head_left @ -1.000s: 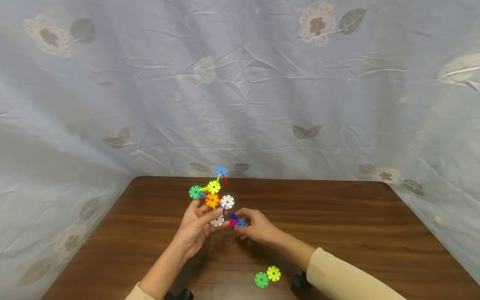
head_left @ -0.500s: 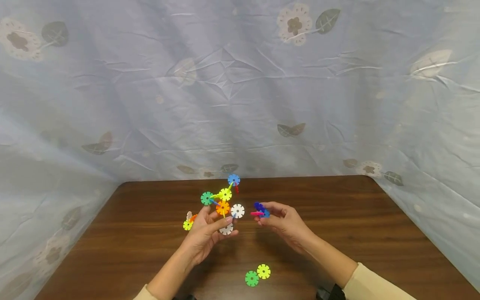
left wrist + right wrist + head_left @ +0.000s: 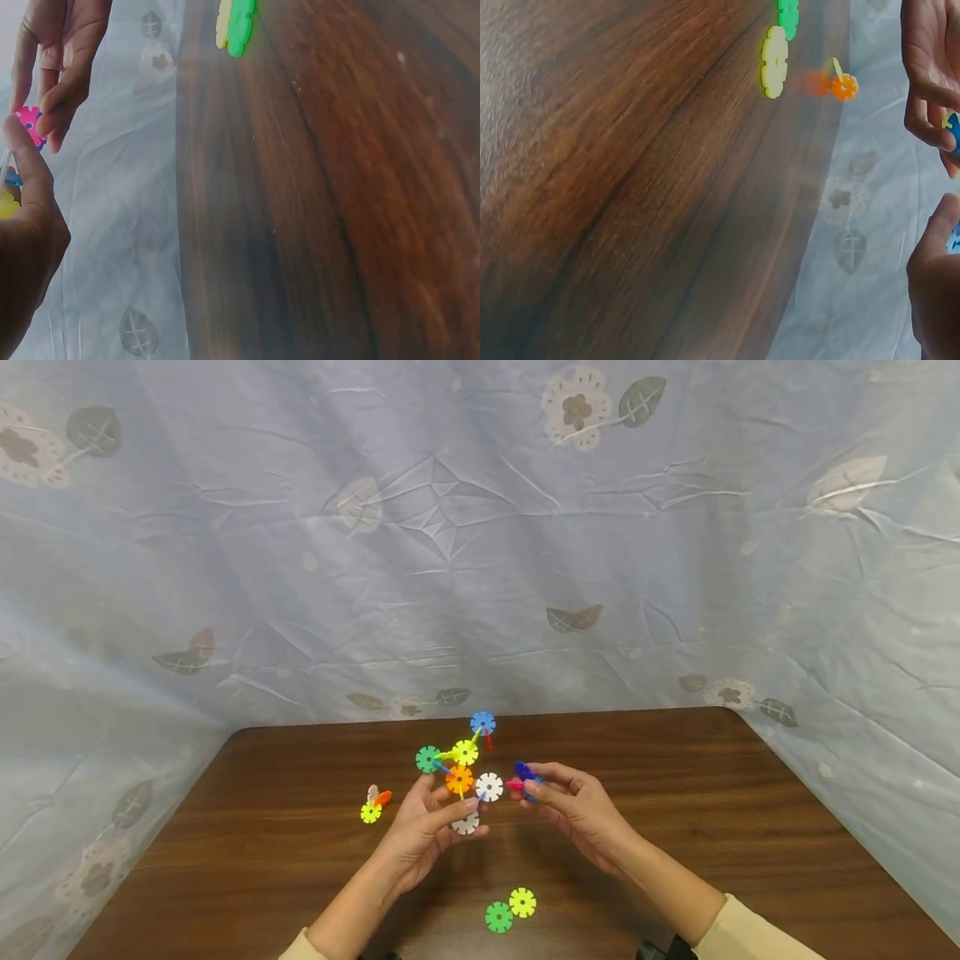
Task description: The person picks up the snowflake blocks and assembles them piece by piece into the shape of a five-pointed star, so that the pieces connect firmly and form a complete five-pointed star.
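My left hand grips a toy built of slotted plastic discs: green, yellow, blue, orange and two white ones, held upright above the brown table. My right hand pinches a small blue-and-pink disc cluster just right of the structure, a small gap away. In the left wrist view the pink disc shows between my left thumb and the right hand's fingers. The right wrist view shows both hands at its right edge.
A green disc and a yellow disc lie joined on the table near me, also in the wrist views. A small yellow-orange-white cluster lies left of my left hand. A flowered blue cloth hangs behind and beside the table.
My right hand pulled the blue-and-pink cluster away from the structure to the right, then drifted slightly back toward it. The small cluster on the left came into view.
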Motion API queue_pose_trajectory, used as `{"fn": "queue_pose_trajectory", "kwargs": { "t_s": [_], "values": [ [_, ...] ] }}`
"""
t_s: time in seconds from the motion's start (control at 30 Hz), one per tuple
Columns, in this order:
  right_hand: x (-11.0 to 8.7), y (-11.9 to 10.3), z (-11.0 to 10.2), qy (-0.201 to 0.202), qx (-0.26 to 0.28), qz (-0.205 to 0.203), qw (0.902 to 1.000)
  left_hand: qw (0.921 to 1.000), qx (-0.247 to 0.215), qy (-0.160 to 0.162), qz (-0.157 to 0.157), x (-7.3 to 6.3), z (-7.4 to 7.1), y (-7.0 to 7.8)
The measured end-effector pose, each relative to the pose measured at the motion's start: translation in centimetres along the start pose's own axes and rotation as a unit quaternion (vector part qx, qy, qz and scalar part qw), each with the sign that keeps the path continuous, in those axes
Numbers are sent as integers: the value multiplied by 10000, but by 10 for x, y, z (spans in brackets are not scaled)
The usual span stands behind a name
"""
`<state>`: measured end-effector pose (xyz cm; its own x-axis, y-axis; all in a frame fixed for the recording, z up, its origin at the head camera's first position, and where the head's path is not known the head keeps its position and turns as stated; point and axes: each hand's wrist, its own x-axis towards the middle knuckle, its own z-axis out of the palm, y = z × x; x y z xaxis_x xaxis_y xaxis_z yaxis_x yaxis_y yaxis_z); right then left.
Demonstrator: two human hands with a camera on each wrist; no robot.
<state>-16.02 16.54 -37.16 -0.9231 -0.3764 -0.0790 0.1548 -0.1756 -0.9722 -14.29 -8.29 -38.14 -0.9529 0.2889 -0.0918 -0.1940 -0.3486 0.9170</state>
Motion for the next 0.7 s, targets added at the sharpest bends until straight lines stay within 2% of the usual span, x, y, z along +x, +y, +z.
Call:
{"fn": "queue_pose_trajectory", "kwargs": {
  "t_s": [0.27,0.43,0.7],
  "values": [
    [-2,3,-2,72,-109,-28,9999,9999,-56,-133,-9,1,2,-2],
    [-2,5,-2,-27,-185,-236,9995,9998,-69,-175,-19,2,3,-3],
    [-3,6,-4,-117,-649,-720,9952,9998,-102,-148,-32,2,5,-3]
  ]
}}
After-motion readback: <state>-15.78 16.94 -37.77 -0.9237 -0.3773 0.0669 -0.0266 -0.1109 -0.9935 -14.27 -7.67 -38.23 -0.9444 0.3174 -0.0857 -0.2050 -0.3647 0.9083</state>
